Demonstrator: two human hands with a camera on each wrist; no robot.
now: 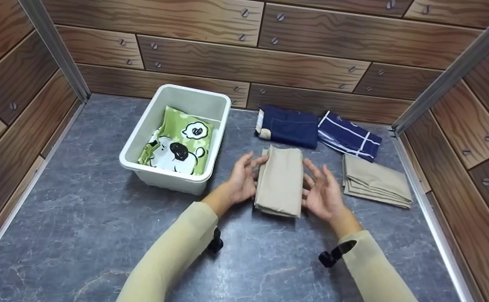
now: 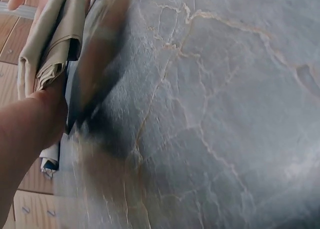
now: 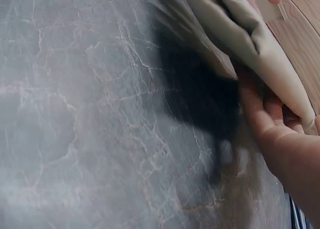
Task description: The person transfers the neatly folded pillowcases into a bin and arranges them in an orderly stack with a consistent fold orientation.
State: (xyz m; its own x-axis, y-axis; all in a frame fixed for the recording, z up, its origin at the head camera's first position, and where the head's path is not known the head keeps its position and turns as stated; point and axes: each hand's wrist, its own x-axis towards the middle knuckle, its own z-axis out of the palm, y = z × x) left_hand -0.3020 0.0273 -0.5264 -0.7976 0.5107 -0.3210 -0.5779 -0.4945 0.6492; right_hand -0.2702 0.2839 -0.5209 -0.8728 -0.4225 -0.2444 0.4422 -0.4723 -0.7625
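Between my two hands is a folded beige cloth (image 1: pixel 280 180), a soft layered rectangle held close over the grey surface. My left hand (image 1: pixel 241 178) grips its left edge, with one finger over the top and others behind the fold. On the opposite side, my right hand (image 1: pixel 324 193) holds the right edge, palm turned upward. From the right wrist, its fingers (image 3: pixel 257 106) show curled in under the cloth. A dark shadow lies on the surface beneath it. In the left wrist view the stacked layers (image 2: pixel 52 64) hang over the hand.
Left of the hands stands a pale grey bin (image 1: pixel 173 178) with a green dog-print cloth (image 1: pixel 177 144) inside. Toward the back right lie a navy folded cloth (image 1: pixel 292 128), a navy cloth with white stripes (image 1: pixel 349 136) and another beige folded cloth (image 1: pixel 376 180). Wood-pattern walls (image 1: pixel 202 58) enclose the surface.
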